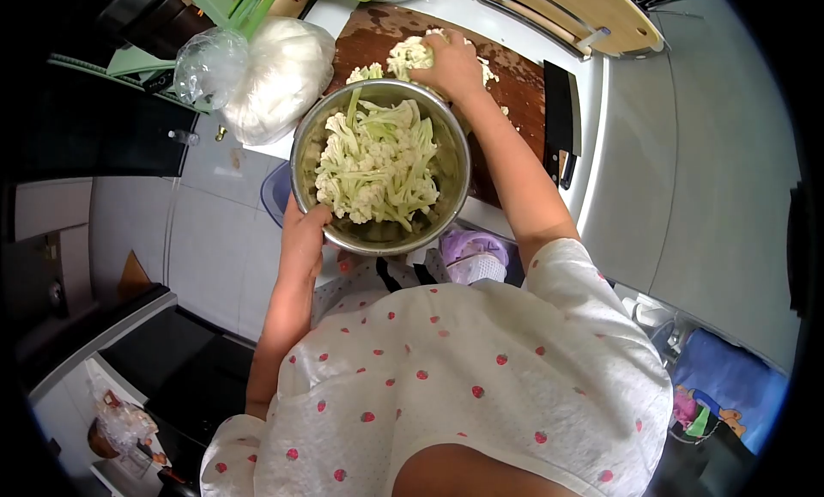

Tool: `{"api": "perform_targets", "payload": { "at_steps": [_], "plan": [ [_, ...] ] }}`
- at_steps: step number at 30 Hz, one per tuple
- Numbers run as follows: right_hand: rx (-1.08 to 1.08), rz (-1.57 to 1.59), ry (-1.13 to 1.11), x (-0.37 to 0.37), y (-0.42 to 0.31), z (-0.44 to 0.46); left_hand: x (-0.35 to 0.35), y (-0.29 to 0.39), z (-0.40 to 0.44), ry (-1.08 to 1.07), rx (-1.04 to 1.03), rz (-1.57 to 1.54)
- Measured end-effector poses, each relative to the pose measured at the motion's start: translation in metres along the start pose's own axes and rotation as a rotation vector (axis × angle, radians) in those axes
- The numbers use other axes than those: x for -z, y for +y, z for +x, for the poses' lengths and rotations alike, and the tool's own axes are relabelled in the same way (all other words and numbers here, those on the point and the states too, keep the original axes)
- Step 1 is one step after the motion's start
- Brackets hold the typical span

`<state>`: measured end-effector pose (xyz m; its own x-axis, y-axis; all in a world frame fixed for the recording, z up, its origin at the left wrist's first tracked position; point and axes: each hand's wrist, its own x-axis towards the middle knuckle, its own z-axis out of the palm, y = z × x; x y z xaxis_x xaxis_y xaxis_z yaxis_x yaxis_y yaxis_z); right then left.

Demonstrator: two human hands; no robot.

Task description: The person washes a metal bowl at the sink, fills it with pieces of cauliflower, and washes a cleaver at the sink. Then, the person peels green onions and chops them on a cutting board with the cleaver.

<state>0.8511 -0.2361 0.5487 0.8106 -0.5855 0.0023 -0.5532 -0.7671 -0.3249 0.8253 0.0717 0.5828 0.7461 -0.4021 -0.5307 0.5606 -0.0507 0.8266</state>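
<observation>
My left hand [305, 244] grips the near-left rim of a round metal bowl [457, 145], with the thumb over the edge. Cut cauliflower florets [378, 166] with pale green stems fill much of the bowl, which is held at the near edge of a brown wooden cutting board [365, 38]. On the board, my right hand [455, 66] is curled over a small heap of cauliflower pieces [409, 57], its fingertips among them. Smaller crumbs lie around the heap. The bowl hides the board's near-left part.
A dark-bladed knife [560, 124] lies right of the board. To the left stands a filled white plastic bag [279, 81]. A wooden board in a rack [592, 16] is at the back right, and a purple-lined bin [476, 252] is below the counter.
</observation>
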Motion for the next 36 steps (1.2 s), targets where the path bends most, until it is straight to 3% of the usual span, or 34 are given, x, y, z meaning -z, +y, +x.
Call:
{"api": "perform_targets", "payload": {
  "at_steps": [6,13,16,18,19,20,21,24,28,29,32,34,36],
  "plan": [
    [0.021,0.209,0.163,0.005,0.020,-0.008,-0.004,0.010,-0.006,-0.061,-0.005,0.078],
    [-0.169,0.288,0.245,0.039,0.054,-0.016,-0.007,0.010,-0.004,-0.045,0.030,0.122],
    [-0.092,0.271,0.469,0.073,0.065,-0.027,-0.003,0.005,0.002,-0.092,0.018,0.137],
    [-0.027,0.537,0.466,0.093,0.067,-0.032,-0.003,0.007,0.001,-0.093,0.015,0.144],
    [0.136,0.351,0.639,0.106,0.056,-0.042,-0.009,0.011,-0.002,-0.080,0.017,0.130],
    [0.042,0.579,0.492,0.125,0.035,-0.061,-0.011,0.013,-0.003,-0.067,0.018,0.117],
    [0.196,0.496,0.518,0.132,0.019,-0.073,-0.009,0.013,-0.002,-0.091,-0.010,0.125],
    [0.378,0.445,0.511,0.120,-0.026,-0.111,-0.007,0.011,-0.002,-0.124,-0.051,0.117],
    [0.369,0.217,0.060,0.068,-0.060,-0.146,-0.008,0.015,-0.004,-0.176,-0.049,0.065],
    [0.405,0.342,-0.035,0.067,-0.053,-0.152,-0.010,0.015,-0.006,-0.176,-0.051,0.066],
    [0.348,0.272,-0.151,0.096,-0.051,-0.169,-0.016,0.012,-0.011,-0.164,-0.055,0.117],
    [0.345,0.239,-0.172,0.106,-0.054,-0.179,-0.009,0.008,-0.012,-0.157,-0.041,0.090],
    [0.410,0.207,-0.014,0.108,-0.057,-0.185,-0.007,0.010,-0.015,-0.168,-0.014,0.095]
  ]
}}
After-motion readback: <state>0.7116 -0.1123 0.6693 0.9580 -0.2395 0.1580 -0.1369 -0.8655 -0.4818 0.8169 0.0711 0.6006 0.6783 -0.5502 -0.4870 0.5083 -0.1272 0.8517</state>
